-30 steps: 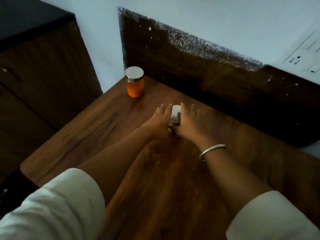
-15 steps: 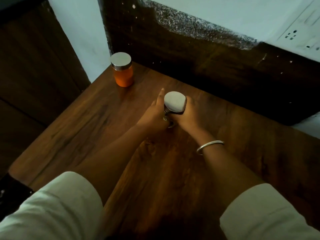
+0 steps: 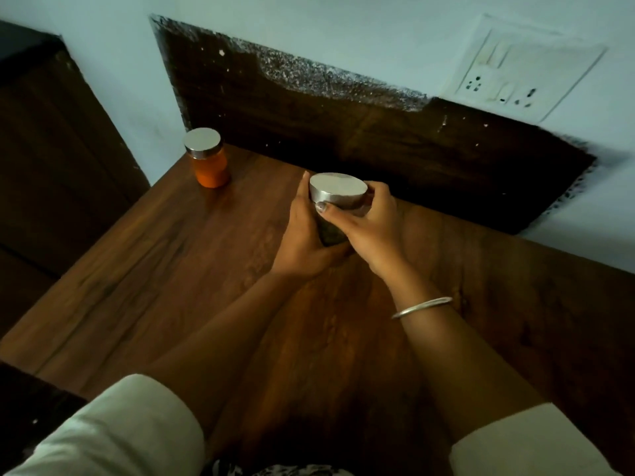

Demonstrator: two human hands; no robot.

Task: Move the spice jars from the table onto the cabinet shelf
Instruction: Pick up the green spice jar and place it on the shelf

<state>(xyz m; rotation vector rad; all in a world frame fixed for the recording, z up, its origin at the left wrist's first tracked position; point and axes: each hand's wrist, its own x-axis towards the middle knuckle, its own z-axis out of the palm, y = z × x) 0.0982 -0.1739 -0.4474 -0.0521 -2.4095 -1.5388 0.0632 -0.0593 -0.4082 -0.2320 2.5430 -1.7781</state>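
Note:
A spice jar with a silver lid (image 3: 338,188) and dark contents is held between both hands above the wooden table (image 3: 171,255). My left hand (image 3: 304,238) wraps its left side and underside. My right hand (image 3: 369,223) curls round its right side, thumb across the front just under the lid. A second jar (image 3: 207,158), orange inside with a silver lid, stands upright at the table's far left corner, well apart from both hands.
A dark wooden backboard (image 3: 343,132) runs along the table's far edge against a pale wall. A socket plate (image 3: 508,80) sits on the wall at upper right. A dark wooden cabinet (image 3: 51,149) stands to the left of the table.
The dark jar lay low on the table between my hands; it is now upright and raised off the surface, with both hands closed round it.

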